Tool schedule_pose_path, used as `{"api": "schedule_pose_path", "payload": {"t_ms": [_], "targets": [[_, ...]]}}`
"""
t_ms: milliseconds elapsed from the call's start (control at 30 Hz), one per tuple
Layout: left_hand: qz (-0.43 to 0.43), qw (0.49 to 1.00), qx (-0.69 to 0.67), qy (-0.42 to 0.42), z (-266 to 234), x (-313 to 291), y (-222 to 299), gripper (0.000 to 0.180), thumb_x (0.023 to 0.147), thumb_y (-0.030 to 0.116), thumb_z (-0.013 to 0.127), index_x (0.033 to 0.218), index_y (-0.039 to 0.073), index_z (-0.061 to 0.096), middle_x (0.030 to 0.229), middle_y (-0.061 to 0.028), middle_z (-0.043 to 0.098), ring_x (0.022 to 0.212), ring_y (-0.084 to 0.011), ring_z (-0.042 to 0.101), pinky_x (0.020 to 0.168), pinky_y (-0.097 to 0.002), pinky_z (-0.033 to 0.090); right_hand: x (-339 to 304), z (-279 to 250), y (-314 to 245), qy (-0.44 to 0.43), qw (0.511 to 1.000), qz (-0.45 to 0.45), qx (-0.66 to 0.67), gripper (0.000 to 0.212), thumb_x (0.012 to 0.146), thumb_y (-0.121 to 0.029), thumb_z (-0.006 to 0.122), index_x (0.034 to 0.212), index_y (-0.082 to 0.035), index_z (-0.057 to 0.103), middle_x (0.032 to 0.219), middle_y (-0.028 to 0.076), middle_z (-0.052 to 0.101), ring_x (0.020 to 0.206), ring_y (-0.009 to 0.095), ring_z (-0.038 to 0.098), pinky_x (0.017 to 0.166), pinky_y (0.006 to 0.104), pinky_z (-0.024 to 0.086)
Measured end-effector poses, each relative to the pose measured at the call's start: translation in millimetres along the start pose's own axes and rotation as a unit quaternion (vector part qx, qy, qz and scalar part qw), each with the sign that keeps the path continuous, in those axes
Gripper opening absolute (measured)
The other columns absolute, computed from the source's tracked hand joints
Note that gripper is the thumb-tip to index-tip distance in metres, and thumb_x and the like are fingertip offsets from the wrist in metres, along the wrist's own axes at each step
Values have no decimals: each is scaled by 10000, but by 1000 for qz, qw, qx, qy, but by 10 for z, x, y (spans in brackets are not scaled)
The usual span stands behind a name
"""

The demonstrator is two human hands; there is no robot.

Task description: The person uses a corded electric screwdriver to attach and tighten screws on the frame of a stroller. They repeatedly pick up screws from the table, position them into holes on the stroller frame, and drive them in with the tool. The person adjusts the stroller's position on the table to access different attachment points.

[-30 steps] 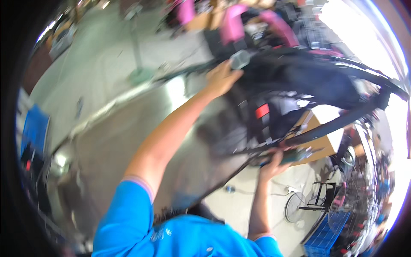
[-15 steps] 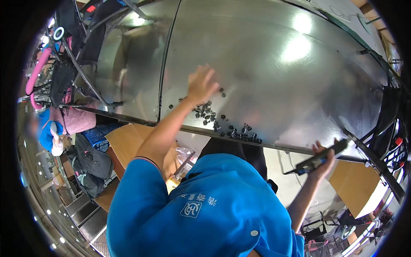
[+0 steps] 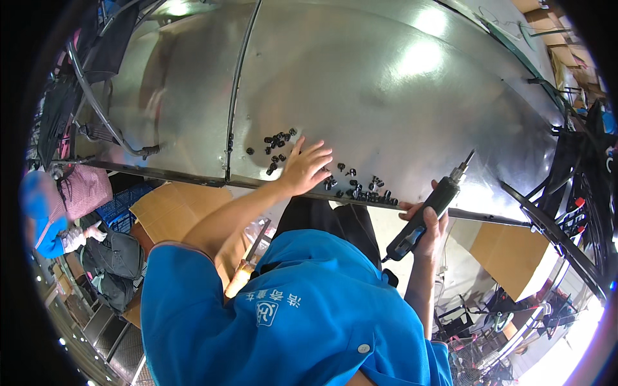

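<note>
My left hand (image 3: 305, 170) rests low over the metal tabletop (image 3: 360, 83) near its front edge, fingers spread and holding nothing. Small black knob-like parts (image 3: 278, 140) lie in a loose group just left of its fingers. A second batch of small black parts (image 3: 368, 194) is gathered along the front edge between my hands. My right hand (image 3: 430, 235) is wrapped around a black electric screwdriver (image 3: 420, 219), its bit pointing up and to the right over the table. Some parts near the left palm are hidden.
Metal-tube frames with black fabric (image 3: 106, 122) stand on the table's left end. More black frame tubes (image 3: 557, 248) are at the right edge. Cardboard boxes (image 3: 175, 209) sit below the front edge. A person in a blue top (image 3: 50, 231) is at the far left.
My left hand has come down toward the front edge, among the small parts. My right hand has moved inward, and the screwdriver now tilts with its bit over the table. The view has shifted.
</note>
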State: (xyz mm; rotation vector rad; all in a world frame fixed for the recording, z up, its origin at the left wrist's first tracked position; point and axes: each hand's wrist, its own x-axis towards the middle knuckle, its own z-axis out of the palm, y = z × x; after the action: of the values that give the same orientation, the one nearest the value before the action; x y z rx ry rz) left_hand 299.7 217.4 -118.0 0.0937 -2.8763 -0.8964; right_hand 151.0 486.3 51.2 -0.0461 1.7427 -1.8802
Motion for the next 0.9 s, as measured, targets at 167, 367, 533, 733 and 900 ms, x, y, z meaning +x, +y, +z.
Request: {"api": "schedule_pose_path", "payload": {"t_ms": [167,367,533,733,900], "targets": [[-54,994,45,87,316,226,515,406,679,215,832,1008,138,608,1004,-24,547,1003,-215,550,1000,-513,317,-179,-81,119,-24,999,36,4,815,854,-364,649,1435,70,277,649,122,605,673,252,680,692,357,588],[-55,994,41,81,512,271,551,276,682,197,826,892,151,652,940,8,539,966,-183,547,940,-463,324,-308,-403,223,-53,997,50,-9,790,854,-361,636,1426,58,288,620,116,589,631,237,663,691,362,583],[-24,989,92,113,558,191,627,133,727,193,782,797,150,677,899,27,541,957,-158,537,929,-417,316,-501,-661,278,-60,995,75,-18,766,851,-344,637,1410,63,307,624,113,600,643,242,670,698,377,581],[-28,997,39,67,606,185,726,143,773,162,752,908,157,705,943,38,571,986,-172,548,956,-461,295,-637,-865,307,-73,994,85,20,484,853,-301,701,1114,12,441,656,118,604,633,234,654,709,373,572],[-44,990,53,124,683,231,830,105,772,165,745,863,148,697,887,16,613,930,-184,578,933,-431,324,-676,-1007,309,-91,982,134,-97,656,839,-295,674,1334,27,389,671,108,608,679,260,696,565,327,569]]}}
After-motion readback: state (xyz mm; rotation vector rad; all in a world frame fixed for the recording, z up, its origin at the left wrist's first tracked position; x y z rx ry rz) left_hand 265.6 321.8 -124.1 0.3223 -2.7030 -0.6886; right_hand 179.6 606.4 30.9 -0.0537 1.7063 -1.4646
